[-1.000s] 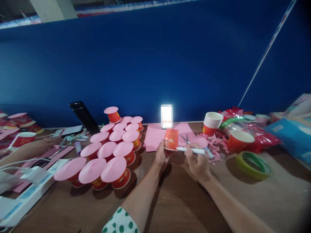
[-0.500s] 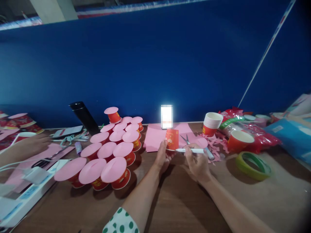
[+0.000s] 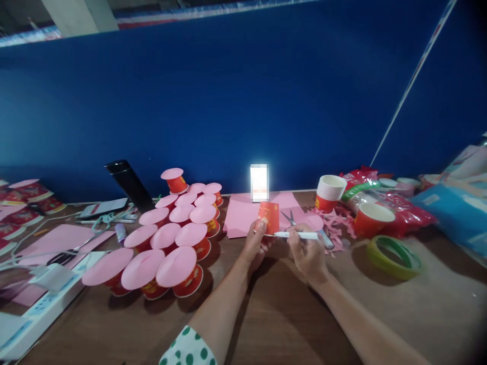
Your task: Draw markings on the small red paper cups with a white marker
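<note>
My left hand point(image 3: 255, 247) is closed around a red paper cup point(image 3: 271, 217) printed with a pale pattern. The cup's rim side faces down toward me. In my right hand point(image 3: 307, 252) is a white pen-like marker point(image 3: 299, 235), pinched between thumb and fingers. Its tip points left and lies at the cup's lower edge; whether it touches the cup I cannot tell. Behind both hands lies a stack of pink paper sheets point(image 3: 239, 217). Scissors point(image 3: 289, 218) rest on the sheets, their handles hidden behind my right hand.
Several red cups topped with pink paper discs point(image 3: 175, 267) stand left. A black thermos point(image 3: 129, 185) leans behind them; a power strip point(image 3: 53, 294) lies far left. To the right are stacked paper cups point(image 3: 331, 191), pink scraps point(image 3: 338, 225), a green tape roll point(image 3: 393, 257) and a lit phone point(image 3: 259, 182).
The other person's arm at the far left has left the view. My hands keep nearly the same hold on cup and marker. The view has shifted slightly.
</note>
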Motion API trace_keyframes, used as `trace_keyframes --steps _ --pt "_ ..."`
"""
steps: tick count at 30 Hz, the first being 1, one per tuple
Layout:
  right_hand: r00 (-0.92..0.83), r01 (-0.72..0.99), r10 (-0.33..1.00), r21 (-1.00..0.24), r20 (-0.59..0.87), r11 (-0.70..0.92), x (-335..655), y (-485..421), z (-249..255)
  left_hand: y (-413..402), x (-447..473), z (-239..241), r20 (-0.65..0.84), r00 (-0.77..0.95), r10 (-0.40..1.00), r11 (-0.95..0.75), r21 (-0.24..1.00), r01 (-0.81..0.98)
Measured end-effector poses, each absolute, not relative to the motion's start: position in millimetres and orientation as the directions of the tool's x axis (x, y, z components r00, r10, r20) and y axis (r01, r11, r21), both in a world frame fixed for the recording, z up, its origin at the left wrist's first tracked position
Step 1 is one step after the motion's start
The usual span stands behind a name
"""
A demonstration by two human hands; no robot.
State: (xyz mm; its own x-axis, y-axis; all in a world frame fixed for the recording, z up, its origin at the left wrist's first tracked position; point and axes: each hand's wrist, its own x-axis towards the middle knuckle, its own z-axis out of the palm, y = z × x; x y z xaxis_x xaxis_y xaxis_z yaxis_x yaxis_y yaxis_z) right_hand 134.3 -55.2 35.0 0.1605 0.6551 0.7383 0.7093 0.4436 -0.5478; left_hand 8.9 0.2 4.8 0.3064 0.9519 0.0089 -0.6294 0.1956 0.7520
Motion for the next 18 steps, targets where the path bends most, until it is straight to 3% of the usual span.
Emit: trace_keyframes --steps 18 --pt "0.207 0.709 0.618 -0.552 0.758 0.439 135.3 -55.2 39.8 -3.3 9.0 10.1 -0.012 0.325 0.946 0.221 0.757 -0.615"
